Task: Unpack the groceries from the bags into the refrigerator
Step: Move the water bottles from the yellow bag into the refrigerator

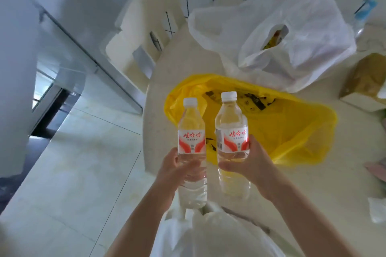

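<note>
Refrigerator [18, 33]: a tall pale body fills the left edge of the room, standing on the tiled floor, well apart from the bottles
Tabletop [183, 64]: a pale round surface under the bags, its curved edge running down past the person's wrists
White chair [137, 33]: plastic, pushed against the far left edge of the tabletop, its back toward the tiled wall
White bags [302, 33]: thin plastic, heaped at the far side of the tabletop; something yellow shows through one handle hole
Yellow bag [292, 127]: lying slack and open in the middle of the tabletop, just beyond the two bottles, dark print on its inner face
Near white bag [208, 233]: crumpled at the bottom, below the forearms, its mouth under the bottles
Brown box [367, 81]: at the right edge of the tabletop, beside the white bags
Left bottle [191, 148]: clear water, white cap, red and white label, held upright over the tabletop's edge
Right bottle [232, 144]: same kind, upright, just beside the other, not touching it
Left hand [179, 171]: fingers curled round the lower half of the left bottle, below the label
Right hand [248, 165]: wrapped round the right bottle's middle, thumb in front below the label, fingertips at the label's right edge
</note>
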The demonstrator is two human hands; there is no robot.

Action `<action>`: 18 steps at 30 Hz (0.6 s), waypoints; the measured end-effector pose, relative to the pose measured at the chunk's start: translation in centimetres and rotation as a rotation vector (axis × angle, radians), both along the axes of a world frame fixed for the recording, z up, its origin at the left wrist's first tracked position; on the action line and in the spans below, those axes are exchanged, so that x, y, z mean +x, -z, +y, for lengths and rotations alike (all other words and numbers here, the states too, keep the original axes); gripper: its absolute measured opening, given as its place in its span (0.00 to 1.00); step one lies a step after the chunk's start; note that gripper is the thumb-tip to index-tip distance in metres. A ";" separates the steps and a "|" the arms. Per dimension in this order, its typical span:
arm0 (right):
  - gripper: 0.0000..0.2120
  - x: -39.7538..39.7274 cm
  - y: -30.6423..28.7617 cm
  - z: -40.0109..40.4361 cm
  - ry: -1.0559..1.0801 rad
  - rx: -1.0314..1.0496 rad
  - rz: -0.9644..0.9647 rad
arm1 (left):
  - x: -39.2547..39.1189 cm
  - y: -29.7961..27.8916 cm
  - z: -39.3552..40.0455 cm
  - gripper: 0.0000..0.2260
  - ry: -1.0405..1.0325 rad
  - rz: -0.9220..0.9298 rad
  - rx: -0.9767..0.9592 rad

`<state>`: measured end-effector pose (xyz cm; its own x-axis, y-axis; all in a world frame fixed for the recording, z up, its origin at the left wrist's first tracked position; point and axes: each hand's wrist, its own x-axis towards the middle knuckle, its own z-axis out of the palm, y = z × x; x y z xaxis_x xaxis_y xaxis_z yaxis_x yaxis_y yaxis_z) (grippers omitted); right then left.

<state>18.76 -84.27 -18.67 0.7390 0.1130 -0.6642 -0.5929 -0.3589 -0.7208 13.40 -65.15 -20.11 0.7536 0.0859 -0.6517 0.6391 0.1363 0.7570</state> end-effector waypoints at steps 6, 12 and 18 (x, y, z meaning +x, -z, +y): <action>0.39 -4.2 -1.9 6.5 -0.207 -0.061 -0.110 | -6.9 -0.7 5.3 0.24 -0.103 -0.125 -0.094; 0.38 -11.1 -2.4 13.9 -0.406 -0.065 -0.177 | -16.4 -0.2 11.3 0.23 -0.308 -0.116 -0.111; 0.35 -19.2 -2.1 21.4 -0.544 0.002 -0.152 | -27.1 -0.7 17.0 0.30 -0.510 -0.119 -0.109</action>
